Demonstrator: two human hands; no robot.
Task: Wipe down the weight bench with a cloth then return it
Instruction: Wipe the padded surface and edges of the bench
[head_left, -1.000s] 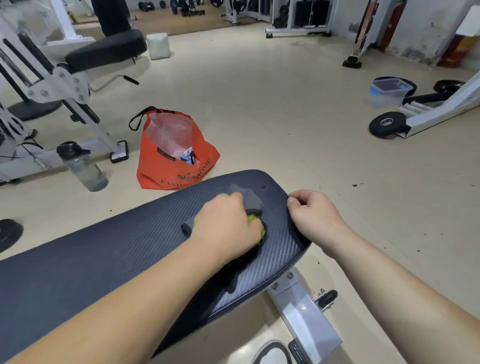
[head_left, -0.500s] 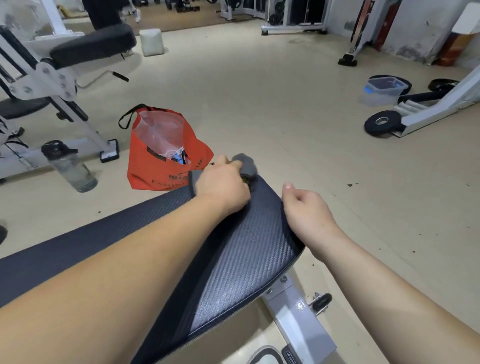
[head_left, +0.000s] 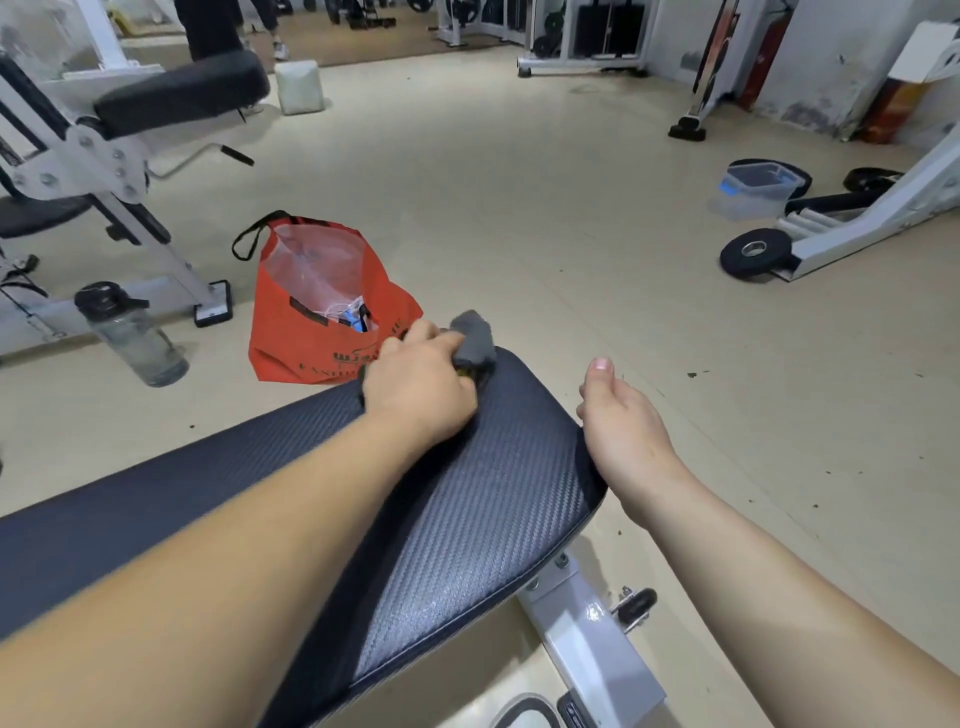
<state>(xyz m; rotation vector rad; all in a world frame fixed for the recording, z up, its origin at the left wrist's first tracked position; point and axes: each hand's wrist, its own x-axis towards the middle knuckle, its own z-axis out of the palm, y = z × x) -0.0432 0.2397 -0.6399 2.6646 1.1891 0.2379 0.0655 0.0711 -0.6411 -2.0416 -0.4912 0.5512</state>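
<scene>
The only writing is on the orange tote bag (head_left: 311, 332), on the floor just beyond the weight bench (head_left: 493, 493). It carries dark lettering in two lines. The upper line is stylised and unreadable, and the lower one seems to begin "FASH" before the left hand (head_left: 415, 384) covers the rest. A clear plastic liner and small blue items show in the bag's mouth.

Left of the bag, farther from the bench, a smoky water bottle (head_left: 132, 338) with a black cap stands in front of a white machine. Well beyond the bench's right side lie a lidded clear plastic container (head_left: 756, 184) and a black weight plate (head_left: 753, 253). Below the pad are the bench's grey frame (head_left: 592, 639) and a black knob (head_left: 636, 605).

The left hand's fingers are curled round a bunched grey cloth (head_left: 475, 340), pressing it on the far rim of the pad. A bit of yellow-green shows beneath the cloth. The left forearm crosses the pad and hides much of it.

The right hand (head_left: 623, 415) sits at the pad's right corner, thumb raised and fingers loosely curled, holding nothing. Whether it touches the pad cannot be told.

A second ago the cloth lay nearer on the pad's end, and the right hand's knuckles rested on the pad's edge.
</scene>
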